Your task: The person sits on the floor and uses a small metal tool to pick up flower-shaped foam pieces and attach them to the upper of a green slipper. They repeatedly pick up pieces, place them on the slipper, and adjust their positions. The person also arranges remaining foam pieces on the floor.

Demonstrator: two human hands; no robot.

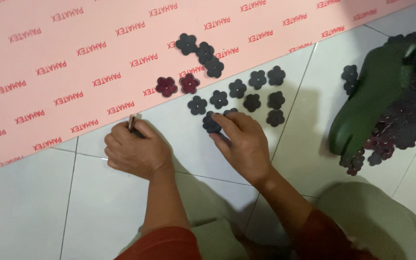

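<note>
Partly hidden, left hand (133, 151) fingers pinch a thin stack; right hand (244, 142) fingers cover a dark flower piece (210, 124).

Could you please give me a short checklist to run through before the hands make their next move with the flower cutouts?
1. Right hand in contact with a piece: ok, its fingertips rest on a dark flower cutout on the tiled floor.
2. Left hand grip: ok, closed around a thin tool; what kind, cannot tell.
3. Laid-out dark flowers lying apart: not ok, three cutouts on the pink sheet overlap.
4. Maroon flowers set apart from the dark ones: ok.
5. Supply pile fully visible: not ok, a green object lies over it.
</note>
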